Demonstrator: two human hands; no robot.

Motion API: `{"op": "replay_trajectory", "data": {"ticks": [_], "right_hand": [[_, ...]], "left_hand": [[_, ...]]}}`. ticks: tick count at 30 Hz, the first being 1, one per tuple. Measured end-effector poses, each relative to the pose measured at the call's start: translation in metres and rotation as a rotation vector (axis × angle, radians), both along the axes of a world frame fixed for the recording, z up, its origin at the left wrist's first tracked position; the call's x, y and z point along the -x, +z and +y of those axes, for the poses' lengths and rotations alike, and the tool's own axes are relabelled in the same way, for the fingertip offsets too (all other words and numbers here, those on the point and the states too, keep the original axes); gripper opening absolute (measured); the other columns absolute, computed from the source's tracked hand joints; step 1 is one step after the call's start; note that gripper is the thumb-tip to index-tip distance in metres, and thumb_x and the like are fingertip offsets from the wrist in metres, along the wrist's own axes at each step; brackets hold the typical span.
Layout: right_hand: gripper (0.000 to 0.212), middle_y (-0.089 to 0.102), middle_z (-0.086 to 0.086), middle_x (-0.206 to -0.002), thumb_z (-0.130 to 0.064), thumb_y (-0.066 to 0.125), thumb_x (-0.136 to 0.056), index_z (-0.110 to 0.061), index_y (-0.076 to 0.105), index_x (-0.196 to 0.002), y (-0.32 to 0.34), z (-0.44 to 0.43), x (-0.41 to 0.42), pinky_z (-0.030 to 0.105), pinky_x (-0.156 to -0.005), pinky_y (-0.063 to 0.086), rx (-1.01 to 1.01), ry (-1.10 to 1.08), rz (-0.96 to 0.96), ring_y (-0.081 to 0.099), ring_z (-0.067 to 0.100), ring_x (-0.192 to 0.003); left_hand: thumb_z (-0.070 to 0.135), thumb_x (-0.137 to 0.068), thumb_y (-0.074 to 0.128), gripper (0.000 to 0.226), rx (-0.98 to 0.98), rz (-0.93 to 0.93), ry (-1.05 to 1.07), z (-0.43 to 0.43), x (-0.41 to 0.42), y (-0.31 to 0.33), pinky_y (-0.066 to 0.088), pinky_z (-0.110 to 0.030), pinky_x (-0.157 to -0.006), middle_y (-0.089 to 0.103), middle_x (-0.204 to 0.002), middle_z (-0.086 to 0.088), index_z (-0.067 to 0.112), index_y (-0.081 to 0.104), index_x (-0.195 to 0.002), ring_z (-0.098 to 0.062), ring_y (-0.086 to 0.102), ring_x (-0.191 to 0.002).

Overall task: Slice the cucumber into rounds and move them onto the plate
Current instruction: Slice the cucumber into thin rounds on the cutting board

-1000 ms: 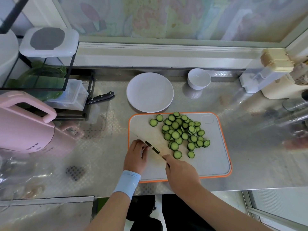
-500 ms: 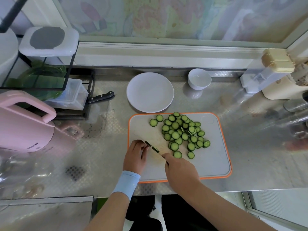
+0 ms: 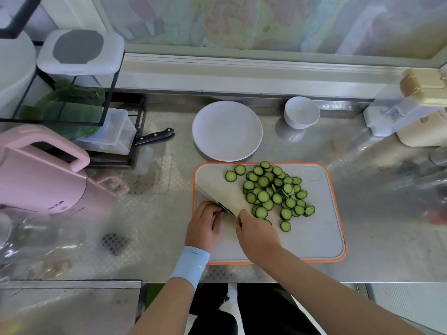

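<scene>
Pinching what little cucumber (image 3: 223, 210) is left, your left grip (image 3: 205, 228) curls at the board's near-left part, fingertips right against the knife (image 3: 208, 197). The stub is mostly hidden, so I judge only a cut or two remain. Tuck those fingertips back and let the knuckles guide the blade. Just past the board's far edge, the plate (image 3: 227, 131) carries no rounds yet. Your right grip (image 3: 256, 238) clasps the handle, itself hidden; cut straight down with light pressure. The rounds (image 3: 273, 192) lie heaped on the board (image 3: 314, 240), right of the blade; lifting them across on the blade's flat should suit.
</scene>
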State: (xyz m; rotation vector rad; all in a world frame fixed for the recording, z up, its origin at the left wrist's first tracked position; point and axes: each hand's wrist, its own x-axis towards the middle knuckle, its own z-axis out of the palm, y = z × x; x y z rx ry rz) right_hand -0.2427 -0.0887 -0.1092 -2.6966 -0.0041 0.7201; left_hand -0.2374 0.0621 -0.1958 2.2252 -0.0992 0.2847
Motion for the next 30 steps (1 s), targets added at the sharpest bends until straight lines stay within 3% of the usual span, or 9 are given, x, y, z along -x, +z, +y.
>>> {"op": "replay_trajectory", "data": {"ticks": [8,15,18,30], "right_hand": [[0.013,0.049,-0.002,-0.065,-0.029,0.041,-0.1,-0.019,0.041,-0.092,0.003,-0.002,0.004,0.032,-0.049,0.034,-0.048,-0.061,-0.009,0.048,0.023,-0.06],[0.012,0.053,0.001,-0.069,-0.029,0.039,-0.101,-0.02,0.041,-0.093,0.015,-0.007,0.019,0.034,-0.053,0.039,-0.08,-0.103,-0.02,0.053,0.025,-0.066],[0.012,0.051,0.0,-0.067,-0.03,0.039,-0.101,-0.02,0.04,-0.094,0.018,-0.008,0.024,0.033,-0.047,0.032,-0.069,-0.09,-0.032,0.05,0.024,-0.062],[0.012,0.052,0.003,-0.067,-0.027,0.039,-0.1,-0.018,0.04,-0.092,0.021,-0.011,0.025,0.032,-0.047,0.033,-0.033,-0.092,-0.009,0.052,0.025,-0.062]], "left_hand": [[0.02,-0.09,0.058,0.011,-0.023,-0.012,-0.004,0.0,0.001,0.004,0.05,-0.02,-0.066,0.059,-0.1,0.005,0.012,0.066,-0.092,-0.011,0.061,-0.084],[0.015,-0.088,0.062,0.006,-0.028,-0.017,0.001,0.0,0.0,0.004,0.049,-0.017,-0.067,0.06,-0.097,0.003,0.011,0.065,-0.091,-0.012,0.061,-0.08],[0.013,-0.086,0.065,0.004,-0.032,-0.01,-0.002,-0.001,0.0,0.005,0.05,-0.018,-0.067,0.06,-0.096,0.002,0.011,0.066,-0.089,-0.011,0.062,-0.08],[0.002,-0.082,0.072,0.012,-0.041,0.016,0.011,-0.001,0.0,0.007,0.047,-0.014,-0.068,0.062,-0.095,0.0,0.01,0.066,-0.088,-0.006,0.06,-0.079]]}}
